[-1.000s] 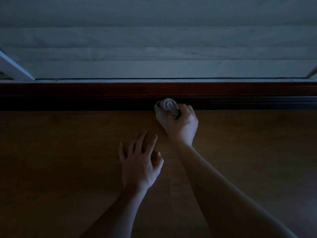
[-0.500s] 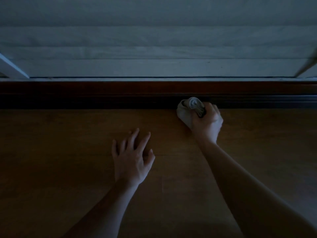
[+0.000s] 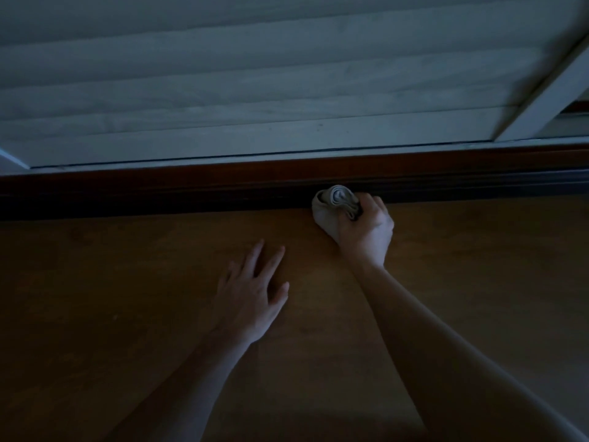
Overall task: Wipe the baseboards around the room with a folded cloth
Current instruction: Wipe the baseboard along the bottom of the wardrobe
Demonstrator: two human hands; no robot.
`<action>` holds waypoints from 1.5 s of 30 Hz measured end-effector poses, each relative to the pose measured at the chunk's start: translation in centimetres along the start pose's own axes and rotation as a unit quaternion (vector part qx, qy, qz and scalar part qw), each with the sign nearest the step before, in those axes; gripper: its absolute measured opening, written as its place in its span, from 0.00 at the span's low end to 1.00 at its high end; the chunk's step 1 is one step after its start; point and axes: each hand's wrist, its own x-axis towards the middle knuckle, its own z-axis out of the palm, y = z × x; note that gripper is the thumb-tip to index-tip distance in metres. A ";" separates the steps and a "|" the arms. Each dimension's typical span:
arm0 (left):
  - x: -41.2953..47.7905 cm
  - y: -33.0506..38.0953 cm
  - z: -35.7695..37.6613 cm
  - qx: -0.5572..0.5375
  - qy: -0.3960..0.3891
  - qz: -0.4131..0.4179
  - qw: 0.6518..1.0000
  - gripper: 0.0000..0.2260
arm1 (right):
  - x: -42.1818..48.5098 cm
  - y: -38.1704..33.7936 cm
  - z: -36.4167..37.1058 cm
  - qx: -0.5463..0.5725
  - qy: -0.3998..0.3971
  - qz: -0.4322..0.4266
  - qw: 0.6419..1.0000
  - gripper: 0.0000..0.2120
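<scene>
Dim floor (image 3: 95,282) meets a baseboard (image 3: 159,194) judged mid-wipe, more left: right hand (image 3: 366,231) grips folded cloth (image 3: 331,202), left hand (image 3: 248,298) flat, fingers spread.

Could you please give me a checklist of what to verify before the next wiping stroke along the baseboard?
1. Right hand grips the folded cloth: ok.
2. Folded cloth touches the baseboard: ok.
3. Left hand rests open on the floor, apart from the cloth: ok.
4. Baseboard to the right of the cloth is free of obstacles: ok, as far as visible.
5. Dust left on the baseboard: cannot tell, too dark.
</scene>
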 end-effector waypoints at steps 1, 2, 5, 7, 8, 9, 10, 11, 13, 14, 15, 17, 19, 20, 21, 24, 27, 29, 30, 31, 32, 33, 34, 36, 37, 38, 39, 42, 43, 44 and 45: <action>0.2 0.4 0.2 -0.006 -0.004 0.011 1.000 0.30 | 0.1 0.3 -0.1 -0.001 0.010 0.007 1.000 0.08; 0.3 0.6 0.4 -0.008 -0.003 0.015 1.000 0.30 | 0.0 0.6 -0.2 -0.004 0.017 0.011 1.000 0.07; 0.5 0.9 0.8 -0.001 0.012 0.010 1.000 0.31 | -0.1 0.6 0.0 -0.007 0.021 0.014 1.000 0.09; 0.3 1.0 1.0 0.001 0.019 0.006 1.000 0.31 | -0.1 0.4 0.1 0.001 0.012 -0.004 1.000 0.09; 0.3 1.0 1.0 0.000 0.021 0.006 1.000 0.32 | -0.1 0.4 -0.1 0.006 0.006 -0.015 1.000 0.09; 0.3 1.0 1.0 -0.001 0.023 0.007 1.000 0.32 | 0.1 0.6 -0.3 0.009 0.006 -0.024 1.000 0.10; 0.3 1.0 1.0 -0.003 0.023 0.008 1.000 0.32 | 0.3 0.9 -0.6 0.010 0.014 -0.026 1.000 0.10; 0.3 1.0 1.0 -0.005 0.024 0.010 1.000 0.32 | 0.4 1.2 -0.8 0.006 0.029 -0.021 0.999 0.10; 0.3 0.9 1.0 -0.004 0.026 0.011 1.000 0.32 | 0.3 1.6 -1.0 -0.002 0.058 0.006 0.998 0.09; 0.3 0.9 1.1 -0.001 0.026 0.010 1.000 0.31 | 0.1 1.5 -0.8 -0.004 0.065 0.018 0.998 0.08; 0.3 0.8 1.1 0.002 0.027 0.009 1.000 0.31 | -0.1 1.2 -0.6 -0.002 0.064 0.022 0.998 0.08; 0.3 0.9 1.2 0.006 0.030 0.007 0.999 0.32 | -0.4 0.3 0.1 -0.002 0.038 -0.007 0.999 0.06; 0.3 0.9 1.3 0.006 0.034 0.008 0.999 0.32 | -0.5 -0.5 0.6 -0.009 0.000 -0.048 0.999 0.05; 0.3 0.8 1.4 0.004 0.035 0.009 0.999 0.31 | -0.4 -0.7 0.7 -0.010 -0.010 -0.057 0.998 0.05; 0.3 0.8 1.4 0.004 0.035 0.010 0.999 0.31 | -0.3 -0.7 0.6 -0.011 -0.011 -0.057 0.998 0.04; 0.3 0.6 1.5 0.003 0.039 0.011 0.999 0.31 | 0.4 0.9 -0.7 -0.024 0.012 -0.032 0.999 0.05; 0.4 0.6 1.7 -0.001 0.042 0.011 0.999 0.31 | 1.1 2.8 -2.5 -0.033 0.059 0.021 0.997 0.07; 0.4 0.7 1.8 -0.001 0.043 0.011 0.999 0.31 | 1.2 3.1 -2.8 -0.034 0.081 0.042 0.995 0.08; 0.3 0.7 1.8 -0.001 0.045 0.011 0.999 0.31 | 1.2 3.0 -2.7 -0.035 0.078 0.041 0.996 0.08; 0.3 0.8 1.7 -0.002 0.048 0.011 0.999 0.31 | 1.1 2.9 -2.6 -0.033 0.066 0.033 0.997 0.08; 0.3 0.8 1.7 -0.003 0.048 0.011 0.999 0.31 | 1.1 2.8 -2.4 -0.032 0.050 0.022 0.998 0.08; 0.3 0.7 1.7 -0.002 0.046 0.011 0.999 0.31 | 1.1 2.8 -2.4 -0.031 0.039 0.015 0.999 0.07; 0.3 0.7 1.7 -0.001 0.043 0.011 0.999 0.31 | 1.2 2.8 -2.4 -0.031 0.038 0.016 0.999 0.07; 0.4 0.7 1.7 0.001 0.040 0.011 0.999 0.30 | 1.3 3.0 -2.4 -0.031 0.063 0.040 0.997 0.07; 0.5 0.7 1.7 0.002 0.040 0.009 0.999 0.30 | 1.1 3.0 -2.4 -0.031 0.076 0.050 0.995 0.07; 0.5 0.8 1.6 0.002 0.040 0.008 0.999 0.30 | 1.0 2.8 -2.2 -0.029 0.078 0.051 0.995 0.07; 0.6 0.9 1.5 0.002 0.041 0.008 0.999 0.31 | 0.8 2.5 -1.9 -0.028 0.068 0.041 0.996 0.06; 0.8 0.9 1.2 -0.001 0.042 0.013 0.999 0.31 | 0.7 1.8 -1.2 -0.034 0.017 -0.019 0.999 0.05; 0.8 0.9 1.2 0.001 0.042 0.014 0.999 0.31 | 0.8 1.9 -1.3 -0.038 0.012 -0.027 0.999 0.05; 0.9 0.9 1.2 0.004 0.042 0.014 0.999 0.31 | 1.0 2.2 -1.6 -0.041 0.013 -0.025 0.999 0.05; 0.9 0.9 1.1 0.006 0.042 0.013 0.999 0.31 | 1.3 2.7 -2.1 -0.043 0.019 -0.015 0.999 0.06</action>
